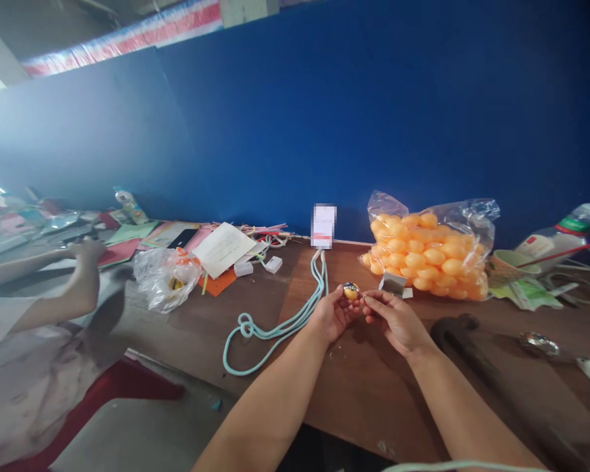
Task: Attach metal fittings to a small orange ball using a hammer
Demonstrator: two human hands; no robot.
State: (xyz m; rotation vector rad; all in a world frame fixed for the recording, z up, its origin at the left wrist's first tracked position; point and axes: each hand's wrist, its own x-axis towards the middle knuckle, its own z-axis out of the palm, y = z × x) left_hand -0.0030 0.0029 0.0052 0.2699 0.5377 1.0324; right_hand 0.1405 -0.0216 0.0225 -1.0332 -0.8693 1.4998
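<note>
My left hand (pixel 335 316) is closed on a small shiny rounded object (pixel 351 292), mirror-like with a yellow-orange sheen; its exact kind does not show. Close beside it on the right, my right hand (pixel 389 319) pinches thumb and forefinger together near the object's edge. Whatever lies between those fingertips is too small to make out. Just behind the right hand stands a small grey, card-like piece (pixel 393 284). A clear bag (pixel 489 216) packed with orange plastic balls (pixel 430 252) sits beyond it.
On the left lie a light blue lanyard cord (pixel 275 331) with a badge (pixel 323 226), a crumpled clear bag (pixel 162 288) and papers (pixel 225 249). Rightward are a cup (pixel 514 267), a jar (pixel 565 233) and a silvery object (pixel 539 343). A co-worker's arm (pixel 81 278) is at far left.
</note>
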